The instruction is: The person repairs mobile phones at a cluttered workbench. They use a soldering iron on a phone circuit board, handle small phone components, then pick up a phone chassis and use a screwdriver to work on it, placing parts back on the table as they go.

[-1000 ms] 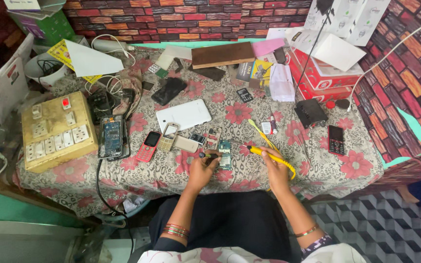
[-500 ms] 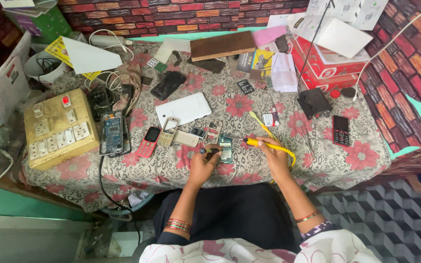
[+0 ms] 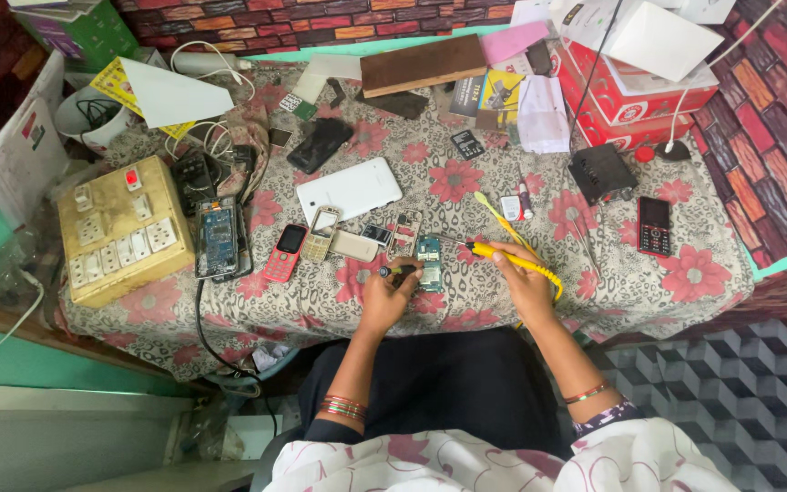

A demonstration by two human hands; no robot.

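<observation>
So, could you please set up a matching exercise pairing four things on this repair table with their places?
Things:
1. yellow-handled tool
2. red keypad phone
3. switchboard box
4. white phone back cover

Places:
A. far left of the table
B. in the right hand
C. above the row of small phones, mid-table
D. just right of the bare blue circuit-board phone

Pairs: 1-B, 2-D, 3-A, 4-C

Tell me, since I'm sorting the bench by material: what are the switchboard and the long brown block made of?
Switchboard: looks like a yellowed painted wooden box, worn and matte, with white plastic sockets. Brown block: seemingly wood, flat and dull; grain too small to confirm.
</observation>
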